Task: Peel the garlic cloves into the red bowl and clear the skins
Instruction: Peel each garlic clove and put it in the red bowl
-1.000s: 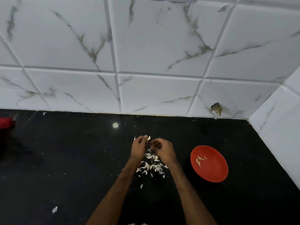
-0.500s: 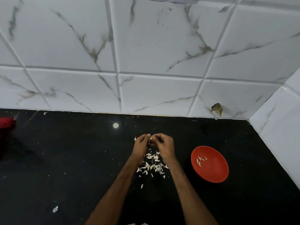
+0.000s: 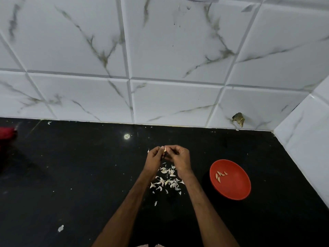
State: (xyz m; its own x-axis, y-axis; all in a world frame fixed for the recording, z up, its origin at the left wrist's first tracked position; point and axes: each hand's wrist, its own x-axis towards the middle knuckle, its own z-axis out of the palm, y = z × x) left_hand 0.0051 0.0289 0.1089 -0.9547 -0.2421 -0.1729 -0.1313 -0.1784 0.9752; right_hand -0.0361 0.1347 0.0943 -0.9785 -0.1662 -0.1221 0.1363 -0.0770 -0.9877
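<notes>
Garlic clove is pinched between the fingertips of the left hand and right hand, held together above the skins scattered on the black counter; peeling is judged mid-step. A few peeled cloves are seen in the red bowl, apart to the right. Next, remaining skin should be stripped and the clove carried right to the bowl; skin clearing is not yet begun.

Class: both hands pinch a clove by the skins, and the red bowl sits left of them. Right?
No: the head view shows the bowl right of them. The left hand and right hand do pinch a clove by the skins.
</notes>
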